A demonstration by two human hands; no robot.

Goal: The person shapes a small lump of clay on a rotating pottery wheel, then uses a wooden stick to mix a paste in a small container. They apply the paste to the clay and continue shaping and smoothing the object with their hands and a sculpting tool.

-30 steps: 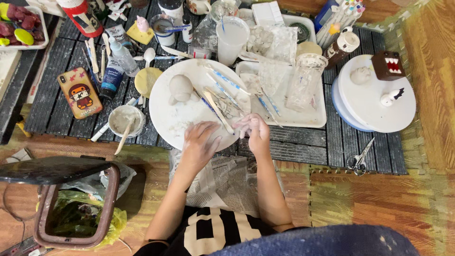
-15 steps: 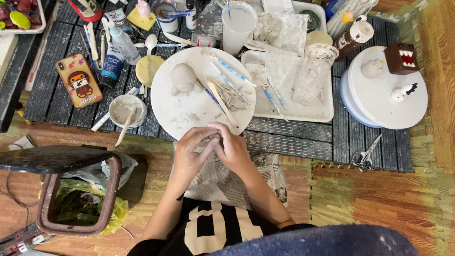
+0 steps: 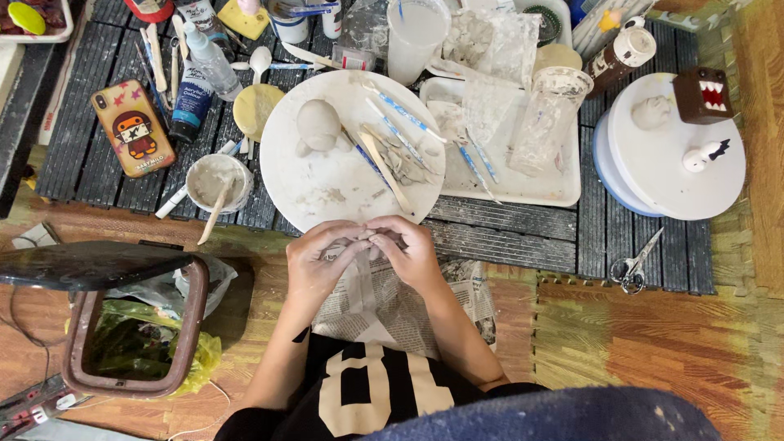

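Just below the round white board (image 3: 343, 184), at its six o'clock edge, the left hand (image 3: 322, 265) and right hand (image 3: 412, 253) meet fingertip to fingertip, pinched together on a small lump of pale clay (image 3: 369, 243) that is mostly hidden between them. Newspaper (image 3: 392, 302) lies under the hands. Judging by the larger clay shape (image 3: 317, 125) at ten o'clock on the board, the lump is likely soft, light and easily dented, so a gentle fingertip hold around its sides would suit it best. Modelling tools (image 3: 388, 171) rest toward three o'clock on the board, and a small bowl (image 3: 214, 180) sits beyond its nine o'clock edge.
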